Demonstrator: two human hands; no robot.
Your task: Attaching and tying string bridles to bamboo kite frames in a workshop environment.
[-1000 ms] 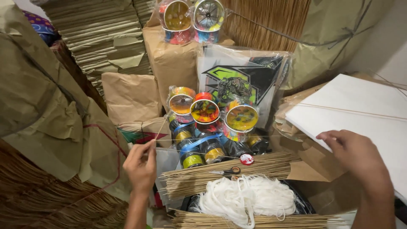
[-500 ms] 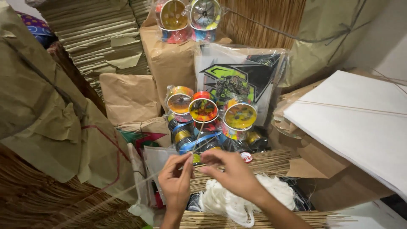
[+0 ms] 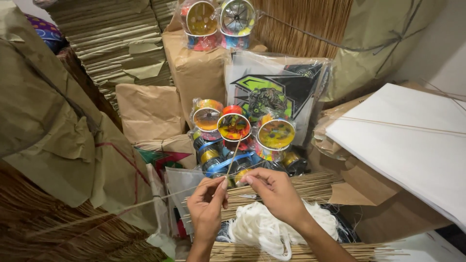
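Both the left hand [image 3: 206, 208] and the right hand [image 3: 276, 194] pinch a thin pale bamboo stick [image 3: 233, 157] above the loose white string bundle [image 3: 272, 225], and the slender stick could likely snap or slip if the fingertips bend it too hard.

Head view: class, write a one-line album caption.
Both hands, left hand and right hand, pinch a thin stick above white string.
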